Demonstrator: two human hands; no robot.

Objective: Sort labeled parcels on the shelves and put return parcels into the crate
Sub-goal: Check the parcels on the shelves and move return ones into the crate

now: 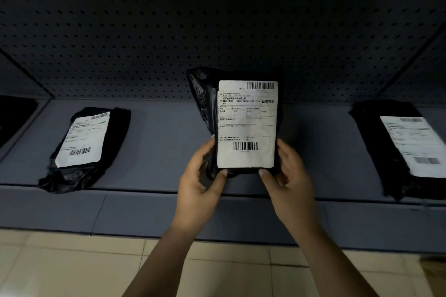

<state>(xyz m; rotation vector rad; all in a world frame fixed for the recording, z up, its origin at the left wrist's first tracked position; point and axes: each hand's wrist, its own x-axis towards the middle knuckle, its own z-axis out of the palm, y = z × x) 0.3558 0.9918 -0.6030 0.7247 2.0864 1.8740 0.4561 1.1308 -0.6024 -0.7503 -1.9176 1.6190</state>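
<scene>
- Pinching the two lower corners, the left hand (200, 181) and the right hand (287, 176) each lay a thumb on the front bottom edge. The left thumb (220, 173) is plain to see. Both hands are clamped on the held parcel (205, 103).
- The rest of the fingers curl round behind it and are mostly hidden, as is the parcel's back.
- The held parcel stands upright at the centre of the frame, lifted in front of the shelf (164, 142) rather than lying on it. Its white shipping label (247, 125) faces the camera.
- Handling, as a judgement: it is a thin black poly mailer, light and soft. The film crinkles and bunches at its upper left, so it will flex and could slide under the fingers.
- The labelled panel looks flatter, probably stiffened by the contents. The bottom corners or long side edges seem the sound places to grip, not the loose film.
- Two barcodes and some larger characters show on the label, but the small print is too blurred to tell whether it marks a return.
- A second parcel (84, 147) lies flat on the shelf at the left of the frame, label up. A third parcel (398, 149) at the right edge is blurred and cut off.
- A dark shape (14, 116) at the far left edge cannot be named.
- No crate is in view. A dim pegboard panel (217, 31) fills the top of the frame and tiled floor (72, 267) runs along the bottom.
</scene>
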